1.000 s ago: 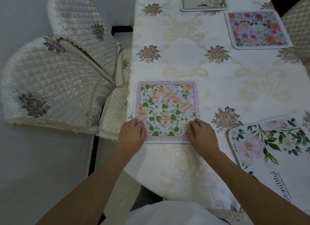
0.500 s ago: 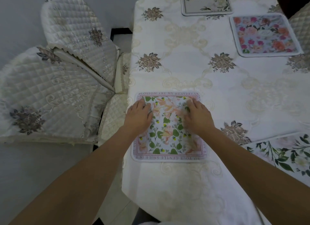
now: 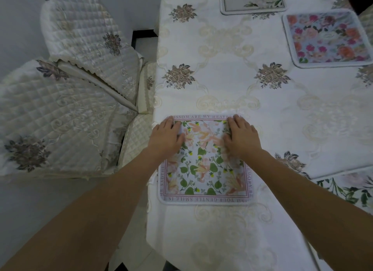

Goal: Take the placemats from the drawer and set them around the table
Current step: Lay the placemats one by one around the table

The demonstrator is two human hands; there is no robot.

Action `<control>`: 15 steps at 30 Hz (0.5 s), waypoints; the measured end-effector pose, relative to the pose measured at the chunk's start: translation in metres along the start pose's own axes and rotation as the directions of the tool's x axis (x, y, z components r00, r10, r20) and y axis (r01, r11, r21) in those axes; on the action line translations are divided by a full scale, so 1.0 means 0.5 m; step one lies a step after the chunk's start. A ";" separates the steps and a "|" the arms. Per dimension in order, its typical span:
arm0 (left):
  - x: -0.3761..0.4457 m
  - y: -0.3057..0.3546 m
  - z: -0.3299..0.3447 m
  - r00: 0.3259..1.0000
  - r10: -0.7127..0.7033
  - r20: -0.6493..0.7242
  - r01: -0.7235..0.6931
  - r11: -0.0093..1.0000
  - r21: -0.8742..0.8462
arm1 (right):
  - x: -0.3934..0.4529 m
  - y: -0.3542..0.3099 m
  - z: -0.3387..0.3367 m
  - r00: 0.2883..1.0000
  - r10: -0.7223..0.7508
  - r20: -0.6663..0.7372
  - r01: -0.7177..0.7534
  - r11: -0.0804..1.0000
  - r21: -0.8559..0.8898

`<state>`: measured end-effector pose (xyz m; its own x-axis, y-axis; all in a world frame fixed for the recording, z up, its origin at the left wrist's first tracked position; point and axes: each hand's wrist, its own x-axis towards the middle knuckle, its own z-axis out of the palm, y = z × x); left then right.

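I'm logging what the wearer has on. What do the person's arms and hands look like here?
Both forearms are bare to the frame edge, no sleeves visible. The left hand and right hand wear no gloves; no rings, watch or bracelets are visible.

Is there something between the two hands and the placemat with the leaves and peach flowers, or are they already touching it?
Nothing visible stands between. The left hand and right hand lie flat on the far part of the leafy placemat, which lies flat on the tablecloth.

Placemat [image 3: 203, 165] at table's [image 3: 222, 89] near-left edge, under both hands; chairs [image 3: 66, 113] left.
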<state>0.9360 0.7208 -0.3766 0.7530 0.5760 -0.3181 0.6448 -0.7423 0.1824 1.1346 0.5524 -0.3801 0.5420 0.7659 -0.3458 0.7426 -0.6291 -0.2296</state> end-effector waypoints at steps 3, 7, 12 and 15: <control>-0.012 0.000 0.000 1.000 -0.006 0.004 0.006 1.000 0.006 | -0.011 0.002 -0.004 0.999 -0.003 0.033 0.003 1.000 -0.026; -0.089 0.007 0.028 0.999 -0.019 -0.049 0.018 1.000 -0.014 | -0.085 0.011 0.013 0.998 -0.065 0.013 0.065 0.998 -0.021; -0.237 0.028 0.107 0.995 -0.037 -0.095 0.033 0.998 -0.048 | -0.237 0.036 0.082 0.995 -0.099 -0.025 0.100 0.994 0.046; -0.310 0.048 0.136 0.991 -0.083 -0.100 0.075 0.994 -0.081 | -0.311 0.047 0.123 0.993 -0.105 -0.048 0.109 0.991 0.084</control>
<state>0.8260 0.5905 -0.3862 0.7060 0.6672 -0.2375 0.7082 -0.6666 0.2327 1.0437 0.4102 -0.3876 0.4795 0.8331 -0.2757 0.7614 -0.5512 -0.3414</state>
